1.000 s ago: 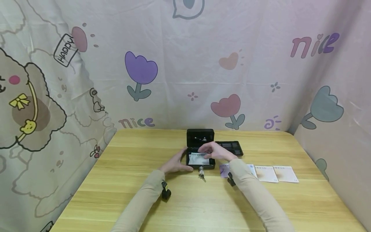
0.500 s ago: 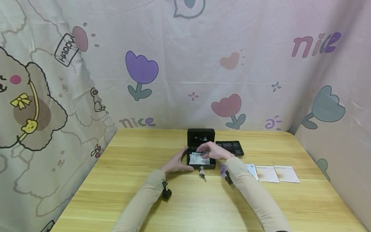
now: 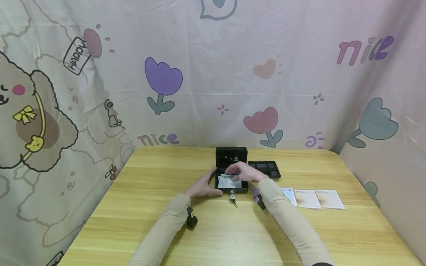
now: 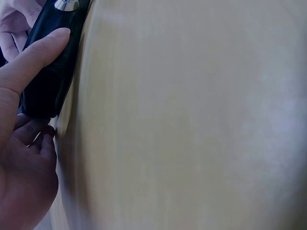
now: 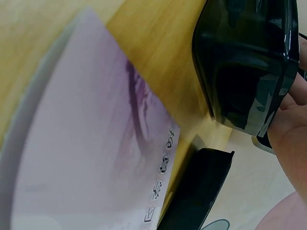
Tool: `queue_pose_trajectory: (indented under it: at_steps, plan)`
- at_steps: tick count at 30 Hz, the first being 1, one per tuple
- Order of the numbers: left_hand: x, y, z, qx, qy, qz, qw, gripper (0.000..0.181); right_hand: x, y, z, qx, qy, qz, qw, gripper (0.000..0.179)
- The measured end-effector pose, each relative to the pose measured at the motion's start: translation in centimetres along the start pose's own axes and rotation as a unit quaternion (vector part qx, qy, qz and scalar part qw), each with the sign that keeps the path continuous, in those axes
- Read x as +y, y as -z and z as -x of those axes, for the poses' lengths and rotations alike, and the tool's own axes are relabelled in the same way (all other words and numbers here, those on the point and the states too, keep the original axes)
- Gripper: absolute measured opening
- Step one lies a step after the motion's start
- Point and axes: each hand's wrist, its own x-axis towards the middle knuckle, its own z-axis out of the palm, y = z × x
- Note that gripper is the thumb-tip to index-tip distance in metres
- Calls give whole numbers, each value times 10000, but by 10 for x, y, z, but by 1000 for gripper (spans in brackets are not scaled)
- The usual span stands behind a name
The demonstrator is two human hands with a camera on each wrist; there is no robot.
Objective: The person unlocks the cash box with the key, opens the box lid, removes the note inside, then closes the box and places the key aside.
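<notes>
A small black cash box [image 3: 241, 190] stands with its lid [image 3: 220, 154] up. Pale banknotes [image 3: 227, 182] lie inside it. My left hand [image 3: 201, 186] grips the box's left end, thumb along the front wall and fingers behind the corner; the left wrist view shows this thumb below the silver lock [image 4: 67, 5]. My right hand [image 3: 249, 173] reaches over the right wall, its thumb and bent fingers apart over the banknotes. In the right wrist view, the box wall [image 5: 240, 62] hides most of these fingers. Keys [image 3: 233, 199] hang from the lock at the front.
A black compartment tray [image 3: 271, 168] lies behind my right hand. Right of the box are purple banknotes [image 5: 91, 143], a blue stack [image 3: 289, 194] and two pale brownish stacks [image 3: 307, 201], partly covered by my right sleeve. A printed curtain [image 3: 199, 74] closes off the table's back.
My right hand has shifted slightly leftward and inward over the banknotes in the box. The left hand keeps its grip, and the box stays put.
</notes>
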Motion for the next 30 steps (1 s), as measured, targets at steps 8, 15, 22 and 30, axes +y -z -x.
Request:
queue_pose_trajectory:
  at_steps: [8,15,22,30]
  plan:
    - [1,0,0,-21,13,3,10000,112,0,0,1,41,20,-63,10000,38]
    - [5,1,2,2,22,-40,10000,111,0,-1,1,126,52,-134,9998,36]
    - [4,0,2,10,-15,-68,10000,111,-1,-1,0,257,155,-198,9994,34]
    - [2,0,1,25,-17,-58,10000,110,0,-1,-1,438,248,-189,9986,30]
